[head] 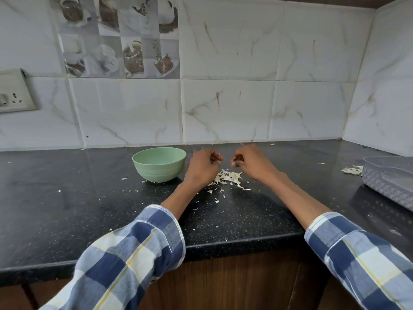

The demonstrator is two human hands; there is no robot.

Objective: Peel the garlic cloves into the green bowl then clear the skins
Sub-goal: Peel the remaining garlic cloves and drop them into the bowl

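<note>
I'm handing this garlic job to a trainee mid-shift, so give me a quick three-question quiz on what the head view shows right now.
1. True or false: the round pale green plastic bowl stands to the left of the left hand.
2. Where is the main heap of papery white garlic skins? A) inside the bowl B) on the black speckled stone counter between the forearms C) in the grey patterned plastic tray
3. Fill in: the right hand pinches something small and ____ in colour.

Key: 1 true. 2 B. 3 pale; whether it is a clove or a skin cannot be told.
</note>
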